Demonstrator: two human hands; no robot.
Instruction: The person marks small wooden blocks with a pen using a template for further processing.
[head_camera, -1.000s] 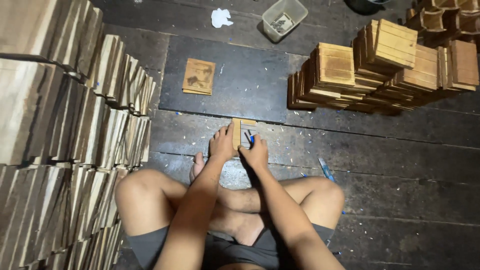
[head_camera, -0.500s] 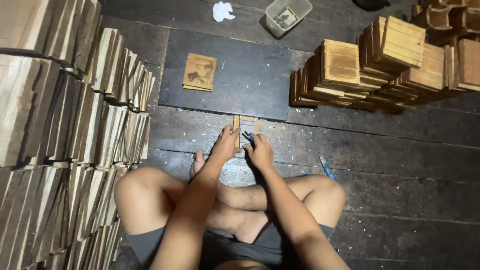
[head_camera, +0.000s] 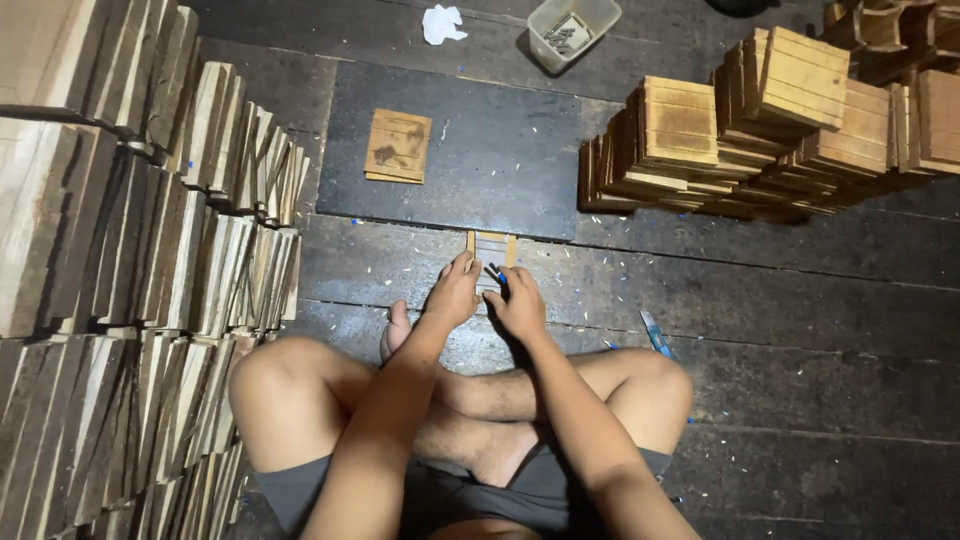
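Head view, looking down on a person seated cross-legged on a dark plank floor (head_camera: 800, 330). The left hand (head_camera: 452, 293) lies flat, fingers spread and together on nothing, pressing the near left part of a small wooden slat frame (head_camera: 490, 245) that rests on the floor at the near edge of a dark board (head_camera: 500, 160). The right hand (head_camera: 517, 303), just at 3 o'clock of the left, is curled around a small dark tool with a blue tip (head_camera: 495, 273), whose end meets the frame's middle; the exact kind of tool cannot be told. The frame lies at 12 o'clock of both hands, just beyond the fingertips.

On the dark board, at 11 o'clock of the hands, lies a square wooden panel (head_camera: 398, 146). At 9 o'clock stand rows of stacked wooden slats (head_camera: 150, 250) on edge. At 2 o'clock are piled finished slatted wooden boxes (head_camera: 760, 130). At 12 o'clock, far off, stands a clear plastic tub (head_camera: 572, 32) with small pieces inside, and a crumpled white scrap (head_camera: 443, 22) lies beside it. A blue-handled tool (head_camera: 653, 335) lies on the floor at 3 o'clock, near the right knee.
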